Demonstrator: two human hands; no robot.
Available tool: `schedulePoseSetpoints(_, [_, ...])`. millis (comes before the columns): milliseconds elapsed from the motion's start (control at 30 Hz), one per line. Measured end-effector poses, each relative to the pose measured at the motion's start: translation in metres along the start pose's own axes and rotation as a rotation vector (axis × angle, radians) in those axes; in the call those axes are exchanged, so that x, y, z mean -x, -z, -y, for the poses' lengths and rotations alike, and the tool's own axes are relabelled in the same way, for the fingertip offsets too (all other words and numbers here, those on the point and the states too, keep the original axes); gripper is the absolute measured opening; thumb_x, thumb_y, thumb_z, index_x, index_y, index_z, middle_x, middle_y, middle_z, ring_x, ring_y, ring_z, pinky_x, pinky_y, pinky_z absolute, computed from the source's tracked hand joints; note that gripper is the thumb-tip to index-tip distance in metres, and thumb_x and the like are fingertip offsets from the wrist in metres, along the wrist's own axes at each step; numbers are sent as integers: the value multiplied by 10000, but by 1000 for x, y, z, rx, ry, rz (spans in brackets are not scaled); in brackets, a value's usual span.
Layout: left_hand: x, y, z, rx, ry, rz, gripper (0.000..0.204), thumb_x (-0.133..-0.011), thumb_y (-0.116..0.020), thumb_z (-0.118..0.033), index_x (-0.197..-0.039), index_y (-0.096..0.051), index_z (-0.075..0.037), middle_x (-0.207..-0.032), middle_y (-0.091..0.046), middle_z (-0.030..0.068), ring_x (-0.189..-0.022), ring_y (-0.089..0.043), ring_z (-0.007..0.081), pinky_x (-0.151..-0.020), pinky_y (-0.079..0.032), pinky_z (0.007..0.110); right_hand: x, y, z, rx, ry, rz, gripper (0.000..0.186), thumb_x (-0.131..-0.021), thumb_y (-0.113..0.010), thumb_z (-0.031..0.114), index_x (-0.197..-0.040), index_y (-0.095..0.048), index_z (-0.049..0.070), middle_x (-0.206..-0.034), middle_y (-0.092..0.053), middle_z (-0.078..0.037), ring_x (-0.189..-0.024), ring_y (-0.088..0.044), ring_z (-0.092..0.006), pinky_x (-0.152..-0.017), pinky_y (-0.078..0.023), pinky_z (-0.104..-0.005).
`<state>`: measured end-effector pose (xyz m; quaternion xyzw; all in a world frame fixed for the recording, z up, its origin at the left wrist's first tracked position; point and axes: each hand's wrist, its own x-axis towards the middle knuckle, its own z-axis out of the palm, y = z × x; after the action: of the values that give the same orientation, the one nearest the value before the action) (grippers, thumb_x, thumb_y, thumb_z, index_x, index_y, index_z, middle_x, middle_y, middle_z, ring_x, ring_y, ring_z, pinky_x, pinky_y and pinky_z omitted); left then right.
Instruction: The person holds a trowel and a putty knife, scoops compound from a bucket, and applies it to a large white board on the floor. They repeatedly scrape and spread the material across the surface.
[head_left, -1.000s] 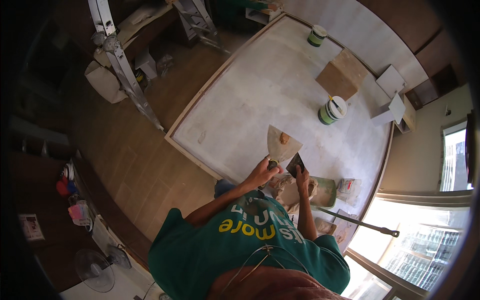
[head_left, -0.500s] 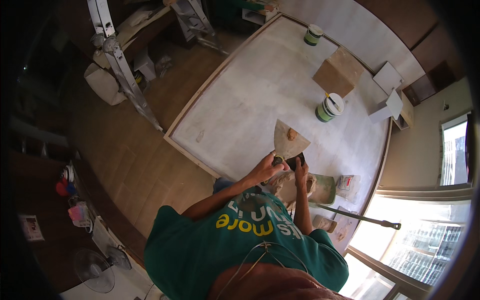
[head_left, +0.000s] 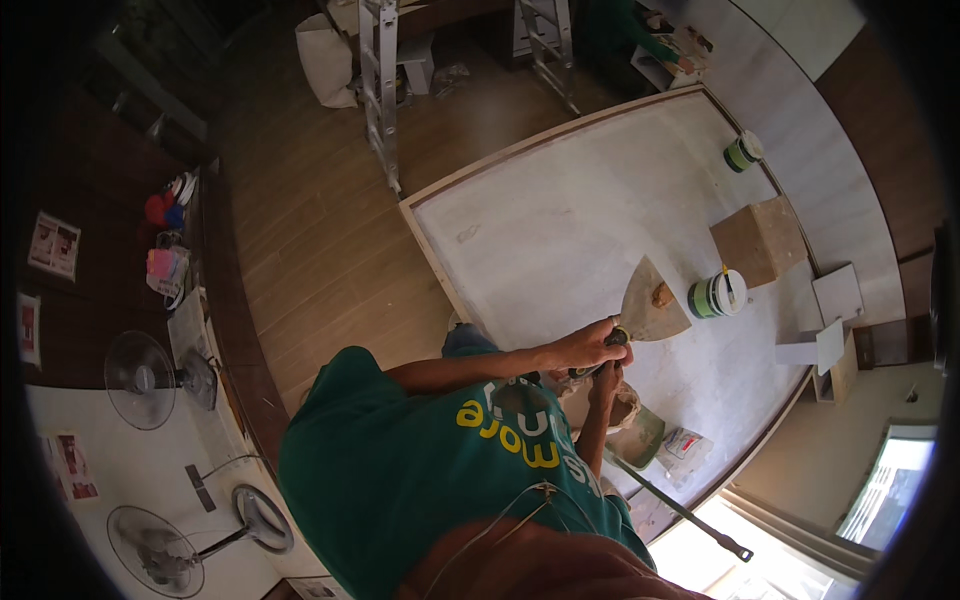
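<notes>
A wide putty knife [head_left: 652, 305] with a fan-shaped blade stands out above the white surface, a small tan lump of putty on its blade. My left hand [head_left: 590, 347] is closed round its dark handle. Just below, my right hand [head_left: 606, 380] is close against the left one with its fingers bent; what it grips is hidden. Beneath my hands is a crumpled bag of tan material [head_left: 624, 406], partly covered by my right forearm. Beside it lies a green shovel [head_left: 638, 438], its long handle pointing to the lower right.
A framed whitish platform [head_left: 530, 220] bears a green-and-white bucket [head_left: 718, 294] with a brush across it, a cardboard box [head_left: 765, 240] and another bucket [head_left: 743, 151]. A ladder [head_left: 380, 100] stands beyond. A co-worker's green sleeve [head_left: 650, 45] shows far off. Fans [head_left: 142, 380] stand left.
My view has turned, so the room appears shifted. My hands have come closer together; the dark thing seen between them is now mostly hidden. The putty knife stays in my left hand.
</notes>
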<state>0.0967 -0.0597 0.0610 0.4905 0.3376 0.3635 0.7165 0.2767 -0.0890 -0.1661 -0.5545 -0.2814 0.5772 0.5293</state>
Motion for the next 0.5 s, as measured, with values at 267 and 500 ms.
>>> schedulePoseSetpoints(267, [28,7,18,6,-78,-95,338,-906,-585,-113,-1213,-502,3,-923,-678,54,-879,-629,131,-810,-494,284,-40,13,-27,683,550,300,249,-964,-595,277,-1098,-606,67,-1026,-637,-45,-888,-605,-185,-750,-486,-346])
schedulePoseSetpoints(500, [50,20,33,52,-62,-271,298,-898,-554,-70,-1180,-502,11,-920,-672,76,-886,-640,138,-820,-508,285,-33,-33,-3,163,-36,174,286,-950,-607,276,-1094,-631,30,-911,-636,-33,-802,-592,-143,-681,-481,-316])
